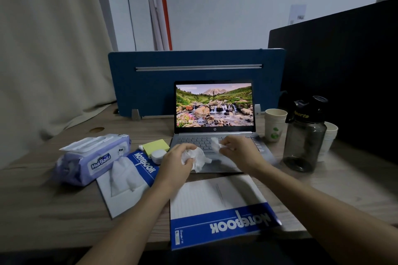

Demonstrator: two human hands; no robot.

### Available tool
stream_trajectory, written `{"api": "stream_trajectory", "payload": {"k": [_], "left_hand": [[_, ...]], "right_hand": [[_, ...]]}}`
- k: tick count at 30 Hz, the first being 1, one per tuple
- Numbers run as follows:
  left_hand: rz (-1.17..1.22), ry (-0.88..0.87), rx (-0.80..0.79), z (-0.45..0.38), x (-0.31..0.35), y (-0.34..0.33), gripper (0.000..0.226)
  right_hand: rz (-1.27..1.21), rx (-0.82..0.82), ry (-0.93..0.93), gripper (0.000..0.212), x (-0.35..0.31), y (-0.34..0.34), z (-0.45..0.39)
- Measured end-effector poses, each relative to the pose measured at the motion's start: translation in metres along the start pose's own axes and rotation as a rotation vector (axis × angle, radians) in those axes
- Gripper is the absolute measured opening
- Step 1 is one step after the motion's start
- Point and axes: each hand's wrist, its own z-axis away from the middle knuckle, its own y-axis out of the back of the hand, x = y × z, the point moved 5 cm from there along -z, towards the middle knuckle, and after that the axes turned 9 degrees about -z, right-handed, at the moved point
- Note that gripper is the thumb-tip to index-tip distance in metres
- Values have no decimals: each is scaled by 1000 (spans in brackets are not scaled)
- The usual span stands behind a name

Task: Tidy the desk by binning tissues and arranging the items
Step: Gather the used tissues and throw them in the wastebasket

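Observation:
My left hand [177, 162] is closed around a crumpled white tissue [199, 158] over the laptop's front left corner. My right hand [239, 150] pinches a second small white tissue [216, 142] above the keyboard. Another crumpled tissue [123, 173] lies on a blue and white notebook [137, 178] at the left. A second notebook [219, 211] lies at the desk's front edge, its cover text upside down. The open laptop [214, 114] shows a landscape picture.
A purple pack of wet wipes [92, 159] sits at the left, with yellow sticky notes [156, 146] and a small white round object [158, 155] beside it. Paper cups [275, 125] and a dark water bottle [304, 135] stand at the right. A blue divider [193, 75] backs the desk.

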Motion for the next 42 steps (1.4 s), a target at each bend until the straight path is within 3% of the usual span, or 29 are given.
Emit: {"api": "stream_trajectory", "payload": {"k": [9, 17, 23, 32, 42], "left_hand": [[26, -11, -45, 19, 6, 22, 35], [67, 3, -110, 38, 2, 34, 56], [49, 23, -72, 46, -7, 49, 45], [-2, 67, 28, 57, -42, 101, 39], [-88, 189, 165, 85, -103, 173, 46]], "right_hand": [[-171, -146, 19, 14, -45, -27, 20], [-497, -210, -79, 11, -59, -47, 31], [-676, -256, -163, 11, -65, -63, 34], [-593, -279, -175, 8, -81, -92, 28], [-222, -352, 17, 16, -123, -147, 7]]}}
